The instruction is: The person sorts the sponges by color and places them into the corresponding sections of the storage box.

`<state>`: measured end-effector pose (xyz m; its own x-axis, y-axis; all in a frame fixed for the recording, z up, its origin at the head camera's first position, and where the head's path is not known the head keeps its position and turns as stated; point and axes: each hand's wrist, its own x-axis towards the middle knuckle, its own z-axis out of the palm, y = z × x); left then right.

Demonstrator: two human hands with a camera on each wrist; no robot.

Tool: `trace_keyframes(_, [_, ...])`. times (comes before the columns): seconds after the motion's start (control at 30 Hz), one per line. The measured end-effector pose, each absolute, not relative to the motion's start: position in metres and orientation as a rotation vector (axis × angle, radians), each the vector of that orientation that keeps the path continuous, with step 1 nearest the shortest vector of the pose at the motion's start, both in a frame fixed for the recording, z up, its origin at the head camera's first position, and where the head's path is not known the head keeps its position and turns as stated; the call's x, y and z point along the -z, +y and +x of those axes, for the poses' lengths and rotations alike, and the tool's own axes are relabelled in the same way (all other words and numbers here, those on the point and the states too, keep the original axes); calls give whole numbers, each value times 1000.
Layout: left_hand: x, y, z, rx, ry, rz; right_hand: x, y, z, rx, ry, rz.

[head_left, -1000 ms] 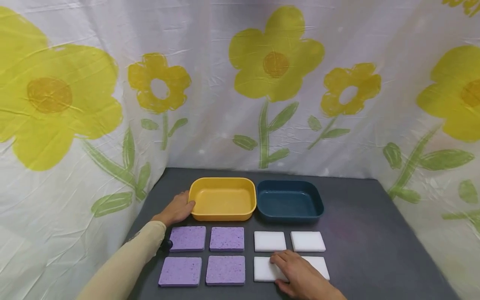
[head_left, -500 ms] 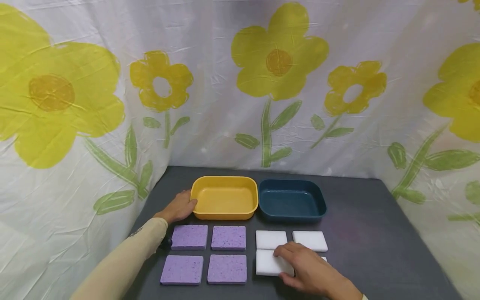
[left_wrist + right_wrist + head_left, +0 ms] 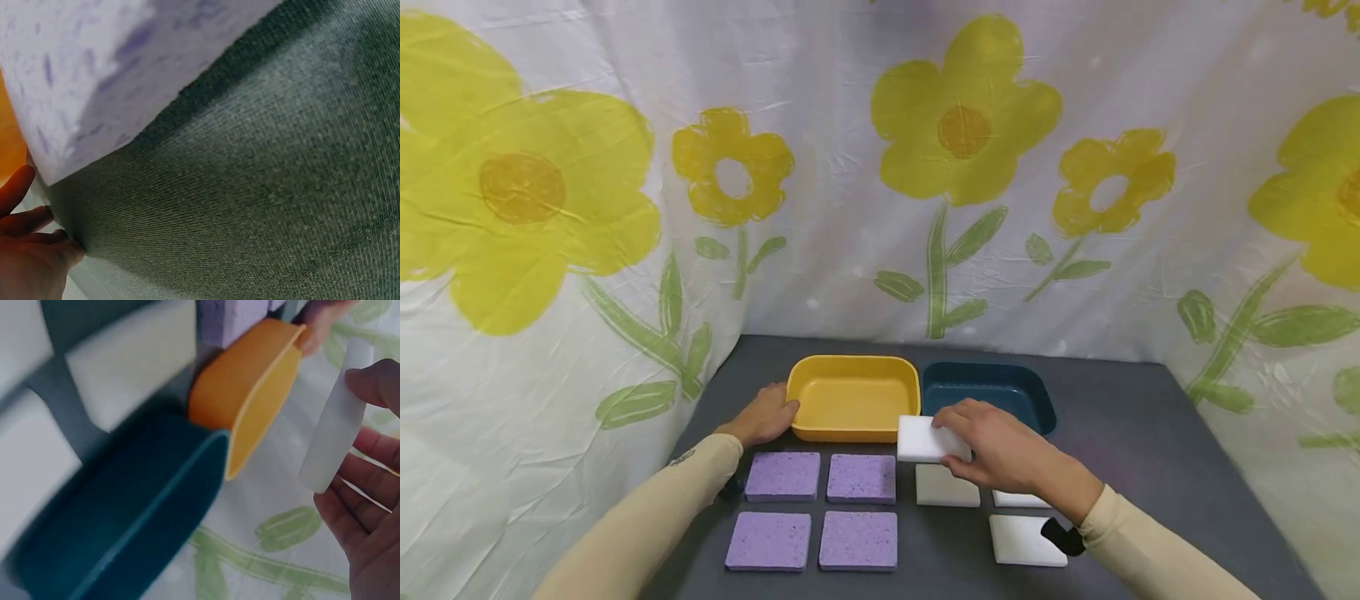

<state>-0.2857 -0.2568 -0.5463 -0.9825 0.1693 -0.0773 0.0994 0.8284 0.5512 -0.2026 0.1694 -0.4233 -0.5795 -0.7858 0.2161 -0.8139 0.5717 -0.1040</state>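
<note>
My right hand (image 3: 996, 446) grips a white sponge (image 3: 925, 439) between thumb and fingers, raised over the row of white sponges, near the front of the dark blue tray (image 3: 1037, 400). The right wrist view shows the held sponge (image 3: 337, 419) edge-on, with the thumb on one face and fingers on the other. At the left end of the yellow tray (image 3: 853, 435), my left hand (image 3: 767, 414) holds its side, thumb over the rim. In the left wrist view, that hand's fingers (image 3: 31, 222) show at the lower left, under the corner of a purple sponge (image 3: 94, 81).
Several purple sponges (image 3: 782, 477) lie in two rows in front of the yellow tray. More white sponges (image 3: 947, 486) lie to their right, one (image 3: 1026, 540) under the right wrist. A flower-printed curtain (image 3: 842, 250) hangs behind and beside the dark grey table (image 3: 1142, 467).
My right hand has lifted a white sponge from the front row and moved it forward toward the trays. My left hand has stayed at the yellow tray.
</note>
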Motion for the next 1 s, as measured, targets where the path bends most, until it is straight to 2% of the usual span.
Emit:
trace_keyframes(0.43, [549,-251,-291,-832,2857,166,404,123,-270,-332,-2766,1332])
trace_keyframes(1.0, [549,-251,-293,-782,2888,185,444,50,-324,-430,-2847,1300])
